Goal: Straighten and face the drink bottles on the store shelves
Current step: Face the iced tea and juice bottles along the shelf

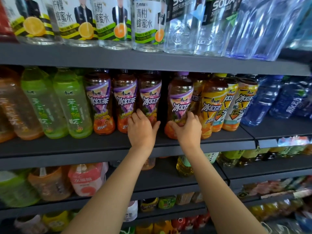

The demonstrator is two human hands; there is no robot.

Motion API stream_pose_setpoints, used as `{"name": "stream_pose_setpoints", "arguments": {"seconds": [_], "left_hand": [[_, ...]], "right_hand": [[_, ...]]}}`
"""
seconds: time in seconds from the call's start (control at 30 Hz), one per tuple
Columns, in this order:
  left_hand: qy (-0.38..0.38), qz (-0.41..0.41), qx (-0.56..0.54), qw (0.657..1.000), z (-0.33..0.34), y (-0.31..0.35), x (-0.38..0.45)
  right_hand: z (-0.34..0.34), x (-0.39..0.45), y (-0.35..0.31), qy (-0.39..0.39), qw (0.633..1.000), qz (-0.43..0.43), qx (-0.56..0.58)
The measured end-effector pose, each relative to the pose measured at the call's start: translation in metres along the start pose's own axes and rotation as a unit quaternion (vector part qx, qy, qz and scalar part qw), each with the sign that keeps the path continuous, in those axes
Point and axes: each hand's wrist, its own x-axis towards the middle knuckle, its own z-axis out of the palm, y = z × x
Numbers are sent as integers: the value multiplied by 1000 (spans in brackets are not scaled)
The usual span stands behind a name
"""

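— Purple labels on that middle shelf (118,146), the dark grey one: how do the two hands sit among them?

— Left hand (141,128) is wrapped around the lower part of the third purple-label tea bottle (149,97), fingers curled behind it, thumb out on the right side. Right hand (188,128) grips the base of the fourth purple-label tea bottle (179,105), thumb across the orange bottom of the label, fingers round its right side.

— Are those two bottles touching?

— No, a dark gap stands between them. The third stands close beside two more purple-label bottles (111,100) on its left. The fourth leans a little, top toward the left, and sits against the yellow-label tea bottles (212,105) on its right.

— And the labels?

— All four purple ones face outward, the big characters readable.

— What else is on that shelf?

— Green tea bottles (67,105) left of the purple row, an orange-tinted bottle (15,105) at the far left, blue bottles (270,100) at the far right.

— Above?

— Honey-water bottles (109,21) with citrus slices on the labels, then clear soda-water bottles (184,26), then pale blue clear bottles (263,27).

— Below?

— More drinks on the lower shelves, blurred. A pink-label bottle (87,179) and a yellow-liquid bottle (184,166) show; both bare forearms cross in front of them.
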Motion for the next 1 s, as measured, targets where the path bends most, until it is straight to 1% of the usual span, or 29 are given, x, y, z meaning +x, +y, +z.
{"name": "stream_pose_setpoints", "arguments": {"seconds": [0.1,0.2,0.37,0.47,0.57,0.63,0.7,0.73,0.8,0.87,0.9,1.0], "left_hand": [[7,-4,23,1000,2,2,5],[13,15,22,1000,-1,-3,4],[-4,38,92,995,-10,-12,5],[-2,49,110,993,-12,-15,6],[2,48,100,994,-11,-15,5],[2,42,83,996,-10,-15,3],[1,45,81,996,-8,-16,3],[2,45,82,996,-7,-16,3],[7,42,82,996,-8,-16,3],[8,38,85,996,-7,-16,3],[9,39,84,996,-6,-16,3],[4,38,75,996,-6,-17,4]], "right_hand": [[9,14,-3,-24,1000,-18,3],[23,29,-12,-32,999,-17,5],[51,51,-27,-41,999,-13,13],[70,65,-29,-39,999,8,15],[81,72,-25,-26,999,32,28],[81,66,-20,-3,997,14,70],[80,52,-14,17,991,-47,125],[80,46,-11,12,987,-82,137],[81,44,-7,-40,987,-117,101],[80,54,-9,-86,988,-119,53],[79,59,-11,-92,988,-118,39],[78,69,-20,-76,993,-92,0]]}}
